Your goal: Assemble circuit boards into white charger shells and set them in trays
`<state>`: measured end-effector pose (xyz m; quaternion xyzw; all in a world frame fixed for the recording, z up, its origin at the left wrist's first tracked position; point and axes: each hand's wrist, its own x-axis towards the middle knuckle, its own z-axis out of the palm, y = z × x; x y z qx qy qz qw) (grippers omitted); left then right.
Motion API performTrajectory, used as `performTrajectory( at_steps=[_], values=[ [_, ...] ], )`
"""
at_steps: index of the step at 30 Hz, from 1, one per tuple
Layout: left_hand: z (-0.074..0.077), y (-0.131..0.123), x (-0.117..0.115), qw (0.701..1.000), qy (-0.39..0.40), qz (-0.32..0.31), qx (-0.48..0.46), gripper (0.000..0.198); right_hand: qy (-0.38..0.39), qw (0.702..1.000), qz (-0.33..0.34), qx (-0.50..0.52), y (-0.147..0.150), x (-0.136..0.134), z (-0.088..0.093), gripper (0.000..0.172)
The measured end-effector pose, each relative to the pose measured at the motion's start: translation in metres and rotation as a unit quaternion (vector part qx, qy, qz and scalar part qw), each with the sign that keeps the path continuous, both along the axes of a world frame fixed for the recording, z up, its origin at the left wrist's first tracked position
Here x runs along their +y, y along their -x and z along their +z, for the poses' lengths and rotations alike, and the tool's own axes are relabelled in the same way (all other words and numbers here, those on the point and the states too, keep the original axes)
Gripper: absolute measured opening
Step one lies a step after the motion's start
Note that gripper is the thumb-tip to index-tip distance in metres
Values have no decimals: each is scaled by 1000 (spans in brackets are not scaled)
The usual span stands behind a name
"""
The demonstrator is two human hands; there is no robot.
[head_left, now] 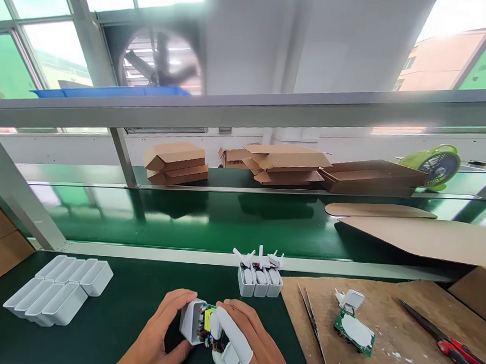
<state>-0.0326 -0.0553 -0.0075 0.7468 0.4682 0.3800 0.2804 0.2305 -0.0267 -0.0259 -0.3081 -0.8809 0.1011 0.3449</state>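
My left hand (159,334) grips a small white plastic charger housing (190,322) at the bottom centre of the view. My right hand (242,337), with white finger cots on two fingers, is closed on a circuit board with a yellow part (208,320) that sits partly inside the housing's open end. Just beyond my hands, three white housings with plug pins up (260,276) stand in a row.
Several empty white housings (61,292) lie at the left. On the brown cardboard mat (400,350) at the right lie tweezers (311,322), a green circuit board with a white cap (353,329) and red-handled cutters (449,344). Behind runs a green conveyor belt (209,218) with flattened cartons (286,165).
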Motion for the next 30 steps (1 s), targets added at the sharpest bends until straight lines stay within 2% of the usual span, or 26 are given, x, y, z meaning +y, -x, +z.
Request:
performTrajectory(
  at_steps=[8,14,19,24,30],
  values=[
    [-5,-4,-1,999,-52,-12,1,61,-5,997,6,-77,-3,-9,34,82],
    [-6,-10,-2,998,-60,5,-12,50,3,997,-3,-73,-3,-10,32,83],
    [-3,-8,-2,998,-58,-4,-2,59,-36,993,2,-110,-2,-10,36,75],
    [-1,-6,-3,999,-31,-24,14,61,-6,993,8,-114,-1,-9,37,80],
    [0,-4,-3,998,-42,-30,30,63,0,997,19,-77,2,-11,47,79]
  ],
)
